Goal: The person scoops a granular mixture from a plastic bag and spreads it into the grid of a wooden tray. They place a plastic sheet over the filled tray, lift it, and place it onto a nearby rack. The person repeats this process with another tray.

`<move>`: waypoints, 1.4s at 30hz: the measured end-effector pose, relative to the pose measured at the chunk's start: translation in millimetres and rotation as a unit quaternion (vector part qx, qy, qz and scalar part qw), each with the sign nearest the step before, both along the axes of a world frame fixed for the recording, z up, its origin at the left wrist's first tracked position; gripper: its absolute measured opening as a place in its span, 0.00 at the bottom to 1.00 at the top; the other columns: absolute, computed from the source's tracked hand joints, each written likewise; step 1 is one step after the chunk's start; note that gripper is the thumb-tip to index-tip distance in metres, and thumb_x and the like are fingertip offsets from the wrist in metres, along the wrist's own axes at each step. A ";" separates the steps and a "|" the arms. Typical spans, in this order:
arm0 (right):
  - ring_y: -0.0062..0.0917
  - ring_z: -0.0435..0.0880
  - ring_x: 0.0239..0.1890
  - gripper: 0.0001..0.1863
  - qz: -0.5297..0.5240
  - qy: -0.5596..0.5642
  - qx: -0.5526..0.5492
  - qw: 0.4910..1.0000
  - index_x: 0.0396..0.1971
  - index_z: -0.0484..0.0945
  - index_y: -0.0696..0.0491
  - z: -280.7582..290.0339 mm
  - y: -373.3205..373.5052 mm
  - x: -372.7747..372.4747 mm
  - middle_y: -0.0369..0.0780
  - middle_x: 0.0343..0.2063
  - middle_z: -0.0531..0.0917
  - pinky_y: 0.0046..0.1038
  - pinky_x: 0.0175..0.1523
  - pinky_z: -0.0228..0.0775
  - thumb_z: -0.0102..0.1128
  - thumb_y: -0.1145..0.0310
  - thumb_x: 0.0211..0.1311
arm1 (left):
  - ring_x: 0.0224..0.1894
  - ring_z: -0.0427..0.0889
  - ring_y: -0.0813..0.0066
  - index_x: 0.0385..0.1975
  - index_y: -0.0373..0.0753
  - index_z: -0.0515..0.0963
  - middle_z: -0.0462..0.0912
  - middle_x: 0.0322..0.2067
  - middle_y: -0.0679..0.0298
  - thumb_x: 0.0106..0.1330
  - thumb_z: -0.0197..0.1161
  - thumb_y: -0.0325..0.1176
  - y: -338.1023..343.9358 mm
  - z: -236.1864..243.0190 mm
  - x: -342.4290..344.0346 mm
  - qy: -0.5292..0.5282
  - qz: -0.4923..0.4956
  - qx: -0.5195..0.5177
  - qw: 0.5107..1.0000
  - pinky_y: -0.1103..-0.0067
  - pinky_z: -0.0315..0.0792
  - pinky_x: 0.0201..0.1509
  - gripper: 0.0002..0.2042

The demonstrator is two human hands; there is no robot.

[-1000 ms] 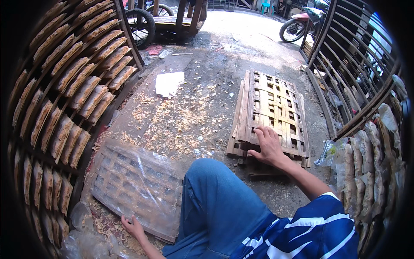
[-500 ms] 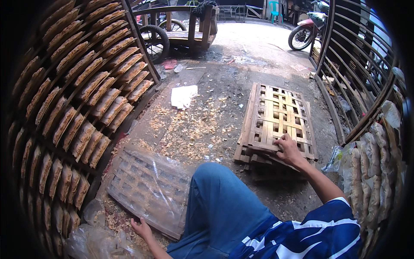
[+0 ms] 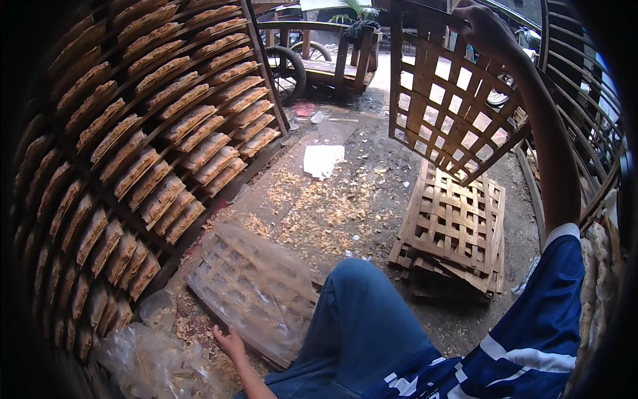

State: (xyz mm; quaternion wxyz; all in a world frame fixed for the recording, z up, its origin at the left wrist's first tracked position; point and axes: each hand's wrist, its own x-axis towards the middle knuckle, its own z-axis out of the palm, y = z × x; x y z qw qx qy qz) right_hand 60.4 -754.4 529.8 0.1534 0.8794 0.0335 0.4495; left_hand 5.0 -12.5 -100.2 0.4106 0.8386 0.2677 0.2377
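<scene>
My right hand (image 3: 490, 32) is raised at the upper right, its fingers closed on the top edge of a woven bamboo tray (image 3: 438, 100). The lattice tray hangs upright, with light showing through its gaps. Below it, a stack of similar woven trays (image 3: 455, 223) lies on the ground. My left hand (image 3: 230, 343) is low, open with fingers apart, beside a plastic-covered lattice tray (image 3: 256, 286) on the ground. Whether its fingertips touch that tray's edge I cannot tell.
A slatted rack (image 3: 156, 193) full of boards bearing pale crumbly slabs fills the left. Crumbs and a white sheet (image 3: 323, 161) litter the ground. Clear plastic bags (image 3: 149, 356) lie at lower left. A wooden cart (image 3: 325, 63) stands behind; wrapped pale rolls (image 3: 601, 266) line the right.
My right hand has lifted the top woven tray off the stack and swung it up and away from me. My left hand stays low by the plastic-covered tray. The view has shifted slightly.
</scene>
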 end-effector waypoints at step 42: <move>0.38 0.89 0.42 0.19 0.292 0.081 0.009 0.953 0.57 0.81 0.43 -171.5 184.0 194.3 0.40 0.42 0.87 0.41 0.43 0.82 0.61 0.55 0.71 | 0.63 0.77 0.55 0.50 0.49 0.86 0.82 0.59 0.62 0.68 0.64 0.46 -256.3 59.4 92.5 -0.021 -0.528 0.188 0.828 0.55 0.63 0.70 0.15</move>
